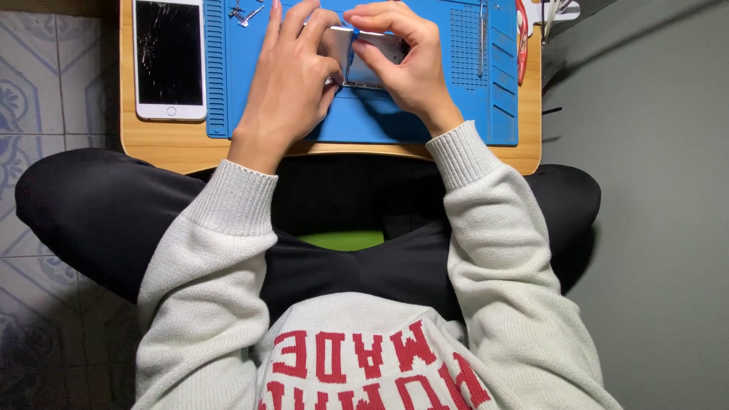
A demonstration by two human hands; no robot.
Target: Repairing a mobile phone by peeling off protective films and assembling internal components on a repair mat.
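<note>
My left hand (292,72) and my right hand (406,61) both grip a silver phone body (363,64) over a blue work mat (425,125). The left fingers curl over its left side and cover most of it. The right thumb and forefinger pinch its upper right part. A small blue piece (353,36) shows between the two hands at the phone's top edge; what it is I cannot tell.
A white phone with a cracked black screen (169,59) lies left of the mat on a small wooden table (175,144). Small metal parts (244,13) sit at the mat's top left. A thin tool (481,38) and red-handled tool (521,42) lie at right. My crossed legs are below.
</note>
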